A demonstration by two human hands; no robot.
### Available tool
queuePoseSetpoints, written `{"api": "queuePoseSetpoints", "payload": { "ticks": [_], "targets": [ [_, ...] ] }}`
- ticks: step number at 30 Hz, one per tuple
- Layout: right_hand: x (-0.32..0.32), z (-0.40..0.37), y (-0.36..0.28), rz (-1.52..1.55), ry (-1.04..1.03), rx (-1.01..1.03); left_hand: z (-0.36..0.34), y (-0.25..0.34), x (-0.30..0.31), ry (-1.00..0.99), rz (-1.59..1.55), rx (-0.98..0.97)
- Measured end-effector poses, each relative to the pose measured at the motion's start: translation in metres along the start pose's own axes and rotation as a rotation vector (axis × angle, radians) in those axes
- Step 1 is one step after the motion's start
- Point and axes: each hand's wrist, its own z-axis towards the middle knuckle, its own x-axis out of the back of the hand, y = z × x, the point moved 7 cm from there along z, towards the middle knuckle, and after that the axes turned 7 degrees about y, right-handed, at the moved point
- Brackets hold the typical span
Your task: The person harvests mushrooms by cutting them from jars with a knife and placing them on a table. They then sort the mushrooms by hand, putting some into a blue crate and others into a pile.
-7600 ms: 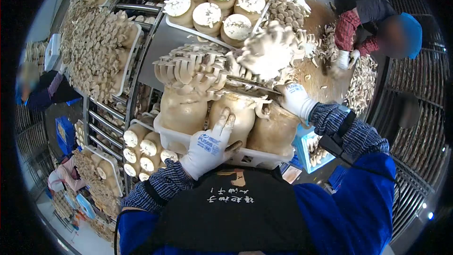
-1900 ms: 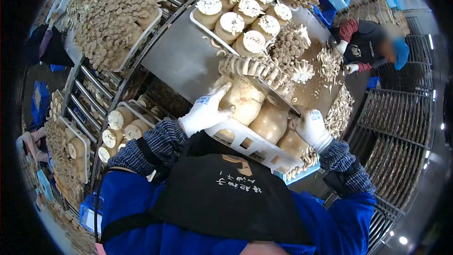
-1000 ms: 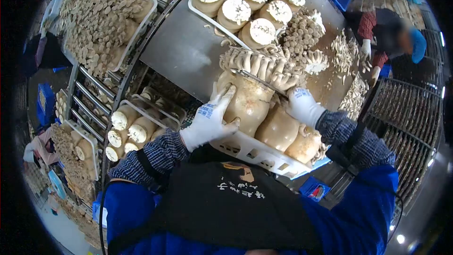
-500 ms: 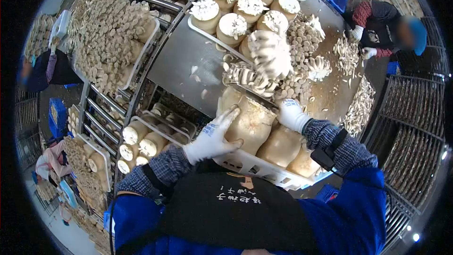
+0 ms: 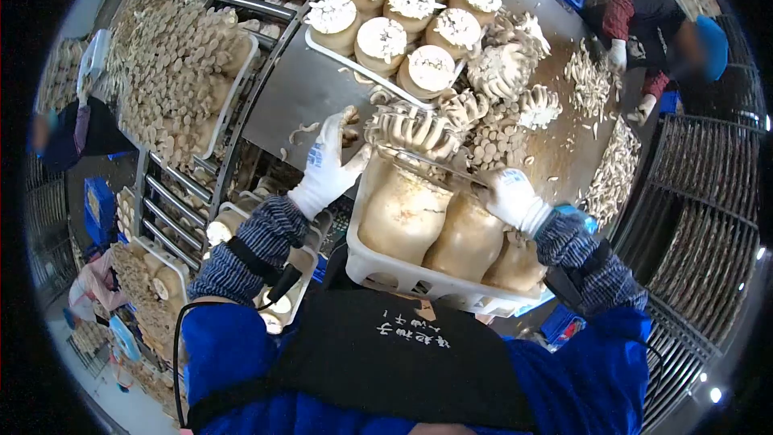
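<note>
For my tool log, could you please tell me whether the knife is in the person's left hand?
No, the right hand holds the knife, while the left hand is open beside the mushroom cluster.

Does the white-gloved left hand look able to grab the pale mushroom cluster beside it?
Probably yes: the left hand looks empty, and nothing visible blocks its way to the mushroom cluster.
</note>
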Motion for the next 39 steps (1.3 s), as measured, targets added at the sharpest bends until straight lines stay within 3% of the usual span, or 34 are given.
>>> {"api": "queuePoseSetpoints", "payload": {
  "ticks": [1,3,4,6,8,10,12,15,17,24,26,28,30,33,35,36,39],
  "targets": [
    [0.0,0.008,-0.003,-0.013,-0.046,-0.036,0.009,0.014,0.006,-0.01,0.004,0.0],
    [-0.014,0.021,0.002,-0.025,-0.056,-0.025,0.021,0.057,0.001,-0.214,0.256,-0.318],
    [-0.022,0.026,0.002,-0.045,-0.065,-0.009,0.028,0.068,0.003,-0.219,0.26,-0.314],
    [-0.026,0.032,0.0,0.001,-0.056,-0.039,0.029,0.08,-0.014,-0.457,0.507,-0.44],
    [-0.022,0.038,-0.009,-0.028,-0.173,0.012,0.035,0.082,-0.021,-0.487,0.563,-0.516],
    [-0.02,0.036,-0.019,-0.093,-0.193,0.08,0.031,0.075,-0.035,-0.774,0.772,-0.574],
    [-0.018,0.031,-0.027,-0.086,-0.17,0.104,0.03,0.075,-0.038,-0.754,0.847,-0.623],
    [-0.018,0.024,-0.031,-0.022,-0.083,0.161,0.02,0.06,-0.044,-0.883,0.872,-0.613],
    [-0.021,0.025,-0.028,-0.009,-0.036,0.174,0.021,0.062,-0.045,-0.766,0.79,-0.749],
    [-0.024,0.035,-0.02,0.001,-0.051,0.039,0.032,0.055,-0.049,-0.701,0.896,-0.691],
    [-0.033,0.042,-0.013,0.013,-0.153,-0.004,0.038,0.05,-0.051,-0.684,0.758,-0.726],
    [-0.039,0.042,-0.006,0.007,-0.167,0.006,0.036,0.045,-0.054,-0.699,0.767,-0.73],
    [-0.04,0.043,-0.01,-0.04,-0.138,0.142,0.032,0.04,-0.056,-0.721,0.778,-0.722],
    [-0.055,0.062,-0.007,-0.053,-0.222,0.094,0.033,0.006,-0.067,-0.751,0.805,-0.61],
    [-0.099,0.07,0.009,-0.058,-0.235,0.081,0.027,-0.041,-0.087,-0.891,0.912,-0.478],
    [-0.108,0.084,0.014,-0.095,-0.258,0.072,0.031,-0.047,-0.087,-0.849,0.928,-0.453],
    [-0.11,0.08,0.028,-0.018,-0.134,0.131,0.03,-0.072,-0.089,-0.913,0.943,-0.385]
  ]
}}
